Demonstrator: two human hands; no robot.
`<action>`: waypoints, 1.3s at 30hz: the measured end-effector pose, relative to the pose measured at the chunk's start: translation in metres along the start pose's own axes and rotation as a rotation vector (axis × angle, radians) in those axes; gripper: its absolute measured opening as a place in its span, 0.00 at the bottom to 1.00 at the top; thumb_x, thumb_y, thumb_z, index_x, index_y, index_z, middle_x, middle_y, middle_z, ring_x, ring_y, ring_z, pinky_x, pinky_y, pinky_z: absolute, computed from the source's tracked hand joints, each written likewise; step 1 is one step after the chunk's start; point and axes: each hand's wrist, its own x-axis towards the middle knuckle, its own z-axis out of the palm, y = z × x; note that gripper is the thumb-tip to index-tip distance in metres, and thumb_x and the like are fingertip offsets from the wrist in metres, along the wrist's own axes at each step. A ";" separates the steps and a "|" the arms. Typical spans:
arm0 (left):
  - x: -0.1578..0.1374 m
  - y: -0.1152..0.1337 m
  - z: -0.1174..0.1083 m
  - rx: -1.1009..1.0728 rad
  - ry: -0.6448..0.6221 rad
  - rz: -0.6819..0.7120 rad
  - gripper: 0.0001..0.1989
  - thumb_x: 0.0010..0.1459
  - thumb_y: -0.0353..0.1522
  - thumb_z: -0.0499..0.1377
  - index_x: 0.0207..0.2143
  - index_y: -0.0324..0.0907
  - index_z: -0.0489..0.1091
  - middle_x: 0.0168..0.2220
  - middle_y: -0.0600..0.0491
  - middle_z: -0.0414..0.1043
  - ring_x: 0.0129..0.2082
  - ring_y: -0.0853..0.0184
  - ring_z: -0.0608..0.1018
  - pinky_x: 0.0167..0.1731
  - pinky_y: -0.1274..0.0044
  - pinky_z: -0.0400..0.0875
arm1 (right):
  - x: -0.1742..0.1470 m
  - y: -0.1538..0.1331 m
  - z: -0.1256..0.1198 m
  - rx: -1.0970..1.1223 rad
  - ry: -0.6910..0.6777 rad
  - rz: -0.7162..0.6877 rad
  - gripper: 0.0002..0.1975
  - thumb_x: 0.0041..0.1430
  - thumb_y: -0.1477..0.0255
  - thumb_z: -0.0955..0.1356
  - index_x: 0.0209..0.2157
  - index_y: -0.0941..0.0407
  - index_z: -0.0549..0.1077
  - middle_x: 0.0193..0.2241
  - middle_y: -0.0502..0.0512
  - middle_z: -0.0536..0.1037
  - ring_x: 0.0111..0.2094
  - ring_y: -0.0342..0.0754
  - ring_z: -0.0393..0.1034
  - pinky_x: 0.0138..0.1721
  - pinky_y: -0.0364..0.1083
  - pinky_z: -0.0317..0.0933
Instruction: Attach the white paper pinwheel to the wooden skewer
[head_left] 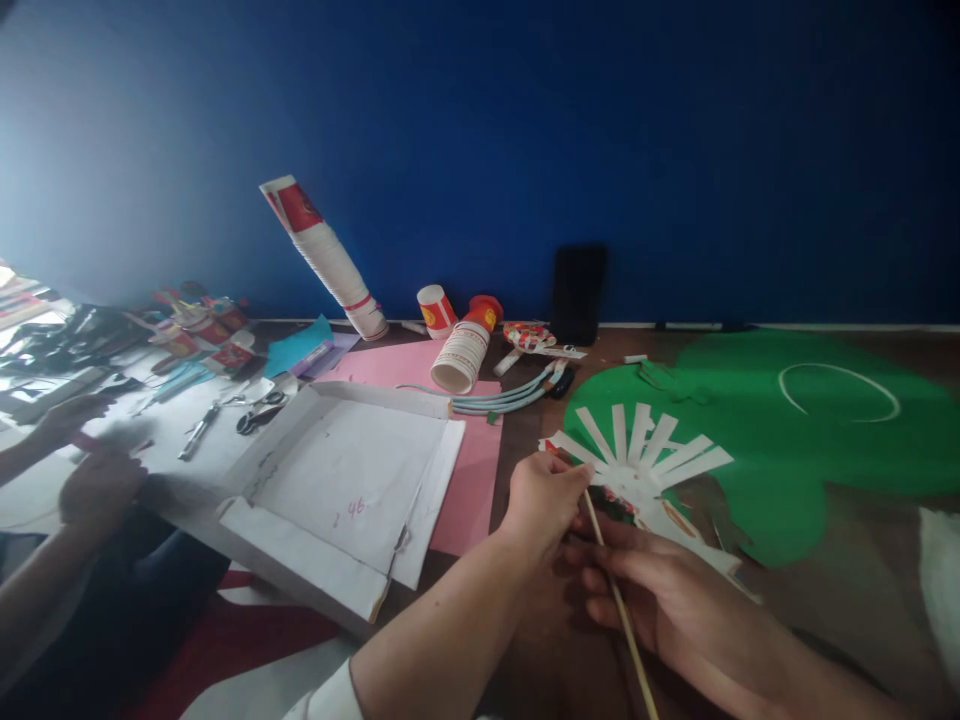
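Note:
A thin wooden stick [622,610] slants from the bottom edge up to the fingertips of my left hand [544,500], which is closed with its thumb pressed on the stick's upper end. Below it, my right hand [660,590] has its fingers curled around the same stick. Just beyond my hands is a paper cup cut into strips [634,475], its white strips spread like a fan. Bits of red print show beside my left fingers. My hands hide part of this cup, and I cannot tell whether the stick touches it.
A white box lid [352,470] lies left on pink paper [480,470]. Behind stand a leaning cup stack [330,260], more paper cups [459,358], a cable [502,402] and a black phone [579,292]. Green sheet [787,430] spreads right. Another person's hands [97,480] are at far left.

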 end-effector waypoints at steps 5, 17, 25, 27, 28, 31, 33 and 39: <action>0.001 0.003 -0.002 0.066 -0.095 -0.051 0.11 0.53 0.35 0.61 0.22 0.42 0.65 0.13 0.57 0.65 0.12 0.72 0.67 0.13 0.83 0.60 | 0.006 0.007 -0.003 0.086 0.002 -0.031 0.12 0.49 0.77 0.74 0.38 0.55 0.77 0.29 0.50 0.77 0.23 0.36 0.66 0.22 0.35 0.61; 0.001 0.009 -0.010 0.044 -0.092 -0.080 0.11 0.55 0.33 0.60 0.21 0.41 0.66 0.14 0.57 0.65 0.10 0.75 0.63 0.12 0.83 0.57 | 0.004 0.013 0.003 0.319 0.044 -0.098 0.17 0.43 0.82 0.75 0.39 0.58 0.79 0.38 0.59 0.82 0.36 0.47 0.77 0.35 0.42 0.73; 0.000 0.011 -0.014 -0.091 -0.015 -0.053 0.12 0.57 0.33 0.59 0.21 0.39 0.64 0.14 0.59 0.62 0.12 0.77 0.63 0.13 0.85 0.57 | 0.003 0.019 0.018 0.449 0.021 -0.170 0.26 0.47 0.81 0.71 0.51 0.53 0.75 0.48 0.56 0.80 0.47 0.54 0.76 0.49 0.51 0.71; -0.002 0.012 -0.015 -0.114 0.011 -0.021 0.12 0.56 0.33 0.60 0.22 0.40 0.64 0.12 0.60 0.61 0.11 0.77 0.62 0.12 0.85 0.56 | 0.002 0.016 0.020 0.436 0.048 -0.171 0.26 0.49 0.80 0.71 0.52 0.54 0.74 0.49 0.56 0.79 0.48 0.54 0.75 0.50 0.51 0.70; -0.002 0.012 -0.016 -0.128 0.010 -0.008 0.12 0.56 0.34 0.60 0.22 0.40 0.64 0.12 0.60 0.60 0.10 0.77 0.62 0.12 0.85 0.55 | 0.003 0.014 0.021 0.432 0.066 -0.168 0.25 0.50 0.79 0.71 0.52 0.54 0.74 0.49 0.57 0.79 0.48 0.54 0.75 0.50 0.51 0.70; -0.005 0.012 -0.018 -0.162 -0.007 0.013 0.13 0.55 0.36 0.61 0.23 0.41 0.64 0.11 0.60 0.60 0.10 0.75 0.62 0.10 0.84 0.54 | 0.007 0.008 0.021 0.452 0.058 -0.158 0.19 0.55 0.74 0.70 0.50 0.55 0.75 0.48 0.58 0.80 0.48 0.54 0.75 0.51 0.52 0.69; -0.008 0.011 -0.018 -0.182 -0.007 0.022 0.14 0.54 0.36 0.62 0.22 0.41 0.63 0.11 0.60 0.59 0.09 0.75 0.61 0.11 0.84 0.53 | 0.011 0.006 0.021 0.498 0.008 -0.160 0.16 0.59 0.70 0.69 0.49 0.55 0.75 0.47 0.58 0.80 0.47 0.53 0.76 0.51 0.53 0.68; -0.009 0.004 -0.017 -0.287 0.004 0.046 0.15 0.52 0.37 0.64 0.21 0.40 0.62 0.10 0.61 0.57 0.10 0.78 0.58 0.11 0.85 0.51 | 0.018 0.002 0.027 0.593 -0.036 -0.196 0.12 0.63 0.64 0.66 0.40 0.55 0.78 0.36 0.53 0.84 0.38 0.49 0.78 0.49 0.52 0.68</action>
